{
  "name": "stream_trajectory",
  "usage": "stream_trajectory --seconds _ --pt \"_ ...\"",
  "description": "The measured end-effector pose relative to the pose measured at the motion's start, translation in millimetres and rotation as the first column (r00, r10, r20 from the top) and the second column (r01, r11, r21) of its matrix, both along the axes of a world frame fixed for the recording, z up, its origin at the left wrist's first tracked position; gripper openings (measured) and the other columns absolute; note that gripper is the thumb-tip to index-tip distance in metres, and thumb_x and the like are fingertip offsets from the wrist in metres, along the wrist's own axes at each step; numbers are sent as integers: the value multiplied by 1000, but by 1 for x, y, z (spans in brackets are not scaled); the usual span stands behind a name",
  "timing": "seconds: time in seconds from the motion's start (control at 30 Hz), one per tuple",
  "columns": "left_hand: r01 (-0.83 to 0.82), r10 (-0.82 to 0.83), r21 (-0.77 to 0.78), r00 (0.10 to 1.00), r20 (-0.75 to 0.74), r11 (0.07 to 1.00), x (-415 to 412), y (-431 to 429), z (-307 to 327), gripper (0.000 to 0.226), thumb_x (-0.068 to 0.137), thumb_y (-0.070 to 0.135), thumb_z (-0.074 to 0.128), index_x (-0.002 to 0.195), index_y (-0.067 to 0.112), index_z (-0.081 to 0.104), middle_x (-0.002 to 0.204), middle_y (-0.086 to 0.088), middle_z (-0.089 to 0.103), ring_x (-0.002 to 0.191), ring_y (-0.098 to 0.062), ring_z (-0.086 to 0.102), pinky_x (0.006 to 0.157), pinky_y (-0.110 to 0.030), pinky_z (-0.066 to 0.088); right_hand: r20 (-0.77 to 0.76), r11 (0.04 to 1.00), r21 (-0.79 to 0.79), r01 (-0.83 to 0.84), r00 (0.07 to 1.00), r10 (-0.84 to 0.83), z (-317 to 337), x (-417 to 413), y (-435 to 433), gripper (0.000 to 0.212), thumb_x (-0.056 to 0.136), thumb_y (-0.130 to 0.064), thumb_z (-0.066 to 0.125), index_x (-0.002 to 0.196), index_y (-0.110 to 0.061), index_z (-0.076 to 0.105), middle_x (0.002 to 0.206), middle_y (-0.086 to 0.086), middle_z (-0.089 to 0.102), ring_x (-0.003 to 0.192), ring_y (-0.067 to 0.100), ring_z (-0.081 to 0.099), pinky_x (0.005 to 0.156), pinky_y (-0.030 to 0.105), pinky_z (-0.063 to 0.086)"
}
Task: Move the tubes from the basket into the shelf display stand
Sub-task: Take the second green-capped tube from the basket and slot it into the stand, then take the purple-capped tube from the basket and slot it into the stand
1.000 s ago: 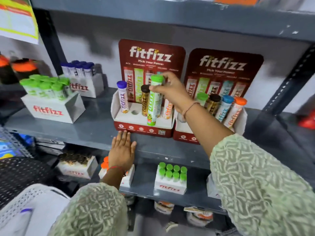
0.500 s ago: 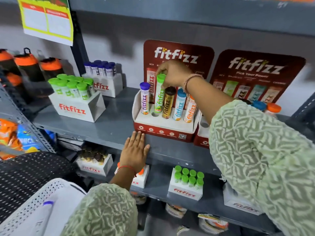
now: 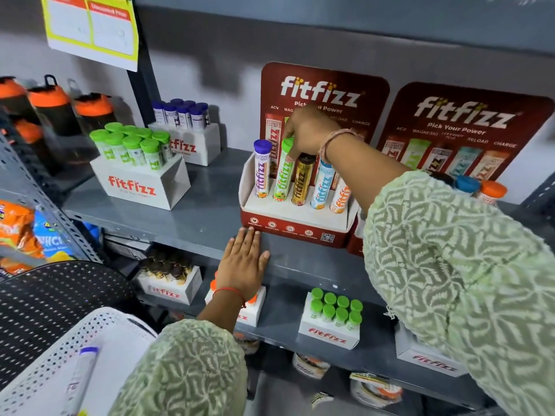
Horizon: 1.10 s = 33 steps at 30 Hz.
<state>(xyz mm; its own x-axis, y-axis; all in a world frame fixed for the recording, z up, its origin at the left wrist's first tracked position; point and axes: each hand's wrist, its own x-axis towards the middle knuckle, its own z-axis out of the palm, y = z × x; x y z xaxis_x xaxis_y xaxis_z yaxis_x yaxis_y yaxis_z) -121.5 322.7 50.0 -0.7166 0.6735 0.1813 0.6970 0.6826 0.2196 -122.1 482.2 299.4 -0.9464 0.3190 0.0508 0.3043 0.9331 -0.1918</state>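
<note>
A red and white fitfizz display stand (image 3: 295,219) stands on the grey shelf (image 3: 192,223). In its front row sit a purple-capped tube (image 3: 260,171), a green-capped tube (image 3: 283,175), a brown tube (image 3: 301,181), a blue tube (image 3: 322,187) and an orange tube (image 3: 341,195). My right hand (image 3: 306,132) grips the cap of the green tube, which stands in its slot. My left hand (image 3: 243,261) lies flat and open on the shelf edge, just in front of the stand. The white perforated basket (image 3: 60,352) at the bottom left holds a purple-capped tube (image 3: 81,376).
A second fitfizz stand (image 3: 468,136) stands to the right, partly behind my sleeve. White boxes of green-capped tubes (image 3: 135,172) and blue-capped tubes (image 3: 186,130) sit to the left. The lower shelf carries more tube boxes (image 3: 330,322). A black mesh chair back (image 3: 54,298) is at the left.
My right hand lowered the green tube from in front of the stand into its slot between the purple and brown tubes. The view shifted, so the stand appears further right. My left hand stayed on the shelf.
</note>
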Motion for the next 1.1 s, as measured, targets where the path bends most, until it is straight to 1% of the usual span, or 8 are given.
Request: stream_trajectory --seconds 0.2,0.33,0.43,0.57,0.73,0.83,0.97,1.1 --pt "0 0 -39 1000 2 999 0 0 1 55 97 40 13 142 11 2 155 -7 3 141 -20 -5 109 -30 -11 39 992 120 24 999 -29 -16 -6 -2 54 70 -26 79 117 -7 62 123 11 64 110 29 60 98 38 50" --pt "22 -19 -43 998 59 999 0 -1 9 54 98 40 14 142 12 0 155 -6 0 141 -19 -7 111 -30 -10 55 991 135 19 998 -27 -24 -1 3 71 70 -32 77 133 -16 47 139 11 52 128 32 45 109 38 38" --pt "12 -22 148 998 63 989 5 -15 16 51 98 34 21 142 8 9 154 -11 11 141 -23 2 113 -33 -1 -305 996 83 15 952 11 -43 14 -9 63 78 -33 68 134 -16 45 140 9 50 131 32 37 111 42 30" --pt "-183 187 349 982 24 919 27 -84 6 56 93 34 23 135 -3 30 143 -24 33 135 -38 20 110 -45 18 -650 954 199 -226 698 301 -97 32 -69 26 81 -18 59 103 -8 68 111 15 67 101 35 59 89 41 47" --pt "-509 491 228 861 137 830 80 -207 -61 64 95 41 12 132 -6 33 139 -27 37 131 -44 23 109 -44 17 -442 807 58 -588 709 549 -196 29 -176 19 79 -4 61 96 1 69 107 24 67 95 40 63 88 44 51" --pt "-698 671 105 712 207 709 111 -268 -95 73 94 46 0 131 -6 35 137 -28 40 129 -44 26 105 -55 26 -167 727 -161 -667 745 646 -248 17 -238 27 86 -5 53 109 3 65 128 25 56 118 37 54 104 41 41" --pt "-792 759 -25 576 304 610 140 -315 -127 72 94 45 3 130 -7 37 136 -30 40 127 -48 31 101 -60 30 1 697 -430 -574 771 636 -313 -1 -308 28 91 -6 50 112 5 64 141 22 46 129 29 46 111 33 32" --pt "-789 774 -88 564 288 608 155 -326 -157 67 95 41 4 129 -4 40 136 -27 43 125 -47 36 104 -53 32 148 715 -667 -208 904 402 -363 -22 -371 30 89 -17 56 106 5 68 121 24 64 114 31 58 92 26 37"
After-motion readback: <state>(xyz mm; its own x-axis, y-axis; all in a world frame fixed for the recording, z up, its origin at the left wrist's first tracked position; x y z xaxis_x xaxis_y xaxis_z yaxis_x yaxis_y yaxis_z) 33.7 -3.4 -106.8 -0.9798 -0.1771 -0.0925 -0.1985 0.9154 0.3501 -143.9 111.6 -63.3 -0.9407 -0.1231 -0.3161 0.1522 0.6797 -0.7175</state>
